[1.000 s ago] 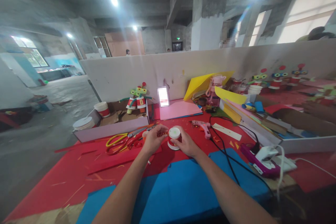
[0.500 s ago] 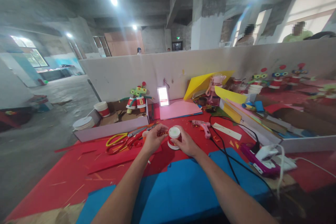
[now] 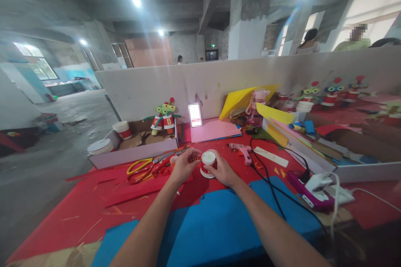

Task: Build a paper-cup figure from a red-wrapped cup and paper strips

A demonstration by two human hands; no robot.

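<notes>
My right hand (image 3: 223, 170) grips a small white paper cup with a red band (image 3: 208, 163), standing upside down on the red sheet. My left hand (image 3: 184, 164) pinches a short red and striped coiled strip (image 3: 194, 159) against the cup's left side. Both forearms reach in from the bottom of the view over a blue foam sheet (image 3: 216, 225). Yellow-handled scissors (image 3: 147, 166) lie just left of my left hand. A pink glue gun (image 3: 241, 150) lies to the right of the cup.
An open cardboard box (image 3: 134, 152) at back left holds a finished paper-cup figure (image 3: 164, 120) and cups. Pink sheets (image 3: 214, 129), yellow sheets and a pink bottle (image 3: 257, 106) stand behind. Black cables and a purple-white device (image 3: 313, 190) lie at right. People stand beyond the partition.
My hands and the cup have stayed put. People behind the partition have shifted.
</notes>
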